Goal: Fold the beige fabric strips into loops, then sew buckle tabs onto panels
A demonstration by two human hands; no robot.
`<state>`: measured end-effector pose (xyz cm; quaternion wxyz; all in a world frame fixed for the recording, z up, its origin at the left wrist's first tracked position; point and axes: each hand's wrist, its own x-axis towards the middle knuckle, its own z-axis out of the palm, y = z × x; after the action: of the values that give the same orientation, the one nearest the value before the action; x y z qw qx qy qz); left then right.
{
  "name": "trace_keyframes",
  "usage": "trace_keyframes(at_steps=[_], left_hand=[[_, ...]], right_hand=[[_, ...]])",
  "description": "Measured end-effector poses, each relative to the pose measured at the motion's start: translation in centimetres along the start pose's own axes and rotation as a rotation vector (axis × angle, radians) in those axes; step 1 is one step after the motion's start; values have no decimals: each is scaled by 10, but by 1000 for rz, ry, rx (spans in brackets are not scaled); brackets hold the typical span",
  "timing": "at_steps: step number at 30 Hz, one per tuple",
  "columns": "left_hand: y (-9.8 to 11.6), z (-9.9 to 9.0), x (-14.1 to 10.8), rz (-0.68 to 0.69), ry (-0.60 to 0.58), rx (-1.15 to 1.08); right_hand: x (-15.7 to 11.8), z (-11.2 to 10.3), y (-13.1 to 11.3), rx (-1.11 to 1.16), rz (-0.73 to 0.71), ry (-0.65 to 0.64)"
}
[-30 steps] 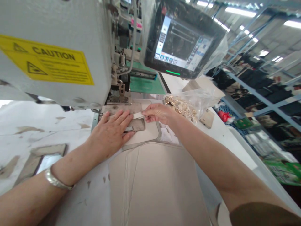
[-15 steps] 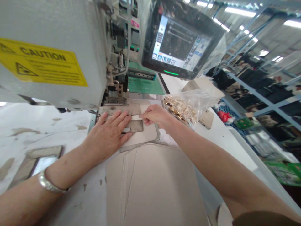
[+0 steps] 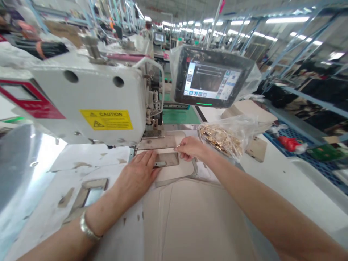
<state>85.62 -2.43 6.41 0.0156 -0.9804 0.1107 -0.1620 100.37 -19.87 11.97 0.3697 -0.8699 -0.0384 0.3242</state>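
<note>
Head view: I have the white desk [image 3: 274, 181] spreading beneath the work, its edge slanting off on the right, with open room between that edge and the right forearm. The pale sewing machine [image 3: 108, 96] fills the far left, so space is tight there. A beige panel [image 3: 195, 221] takes the near middle, its far edge rounded. Far right of the machine I see a lit screen [image 3: 212, 81] in clear plastic, then a bag of gold-coloured parts [image 3: 223, 140] just beyond the right hand [image 3: 190, 148]. Near the machine's right end lies a rounded beige piece [image 3: 186, 168], a greyish plate [image 3: 157, 143] over it. The left hand [image 3: 140, 173] is flat, palm down, over the plate's left part. The right hand is closed, fingertips pinched at the right end of a pale strip [image 3: 166, 150].
</note>
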Motion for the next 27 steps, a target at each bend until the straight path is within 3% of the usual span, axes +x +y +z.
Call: trace_keyframes(at_steps=[7, 12, 18, 27], left_hand=[[-10, -2, -25, -33, 55, 169], [-8, -10, -21, -123, 5, 145], [-15, -23, -11, -80, -130, 95], [-20, -23, -15, -145, -140, 40]], right_hand=[[6, 1, 8, 49, -34, -16], [6, 3, 7, 50, -21, -29], [-1, -4, -2, 28, 28, -93], [2, -4, -7, -4, 42, -117]])
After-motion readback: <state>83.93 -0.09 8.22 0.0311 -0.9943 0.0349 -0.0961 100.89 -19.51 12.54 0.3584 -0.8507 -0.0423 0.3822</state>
